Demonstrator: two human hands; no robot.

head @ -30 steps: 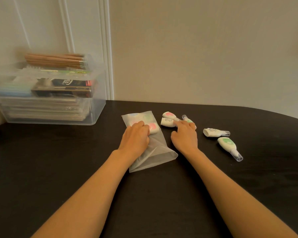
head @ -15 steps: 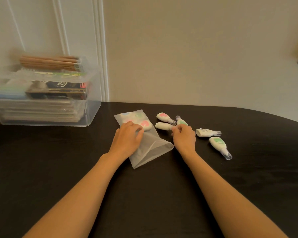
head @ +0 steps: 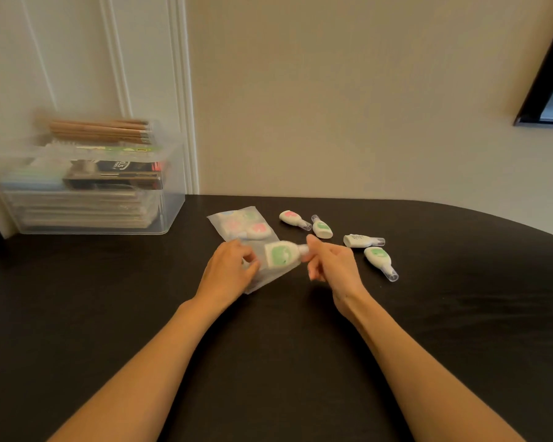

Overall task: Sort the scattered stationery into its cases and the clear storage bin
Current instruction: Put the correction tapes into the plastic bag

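Bare dark tabletop (head: 460,314) lies open on the near side of both grips and to the right, while the clear storage bin (head: 170,205) stands well off to the far left against the wall. The right hand (head: 332,266) pinches a green-marked correction tape (head: 281,254) by its nozzle at the mouth of the frosted pouch (head: 233,224), which the left hand (head: 230,272) grasps at its open edge, both forearms reaching forward. Four loose tapes (head: 358,240) lie just beyond and right of the right grip; motion blur softens the held tape, and the pouch's contents show only as pink and green patches.

Soft, even indoor light; hands and bin (head: 87,193) seem motion-blurred.
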